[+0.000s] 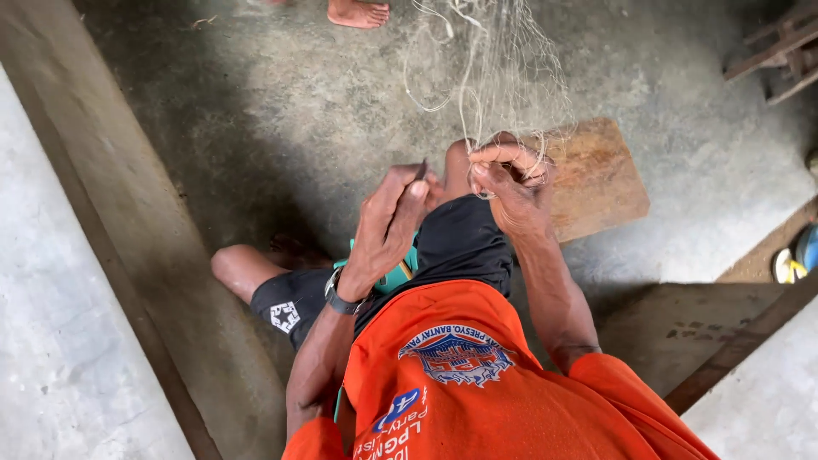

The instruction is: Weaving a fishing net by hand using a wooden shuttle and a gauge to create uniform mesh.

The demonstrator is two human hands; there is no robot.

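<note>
Down over the raised knee, both hands work close together. Left hand (388,226) is pinched shut on a thin dark tool (420,170), its tip poking up above the fingers. Right hand (511,183) is clenched around a bunch of pale fishing net (503,77), strands looped over its fingers, the mesh running up and out of the top edge. A wooden board (601,179) lies on the concrete floor (281,111) just behind. Someone's bare foot (358,12) shows at the top.
</note>
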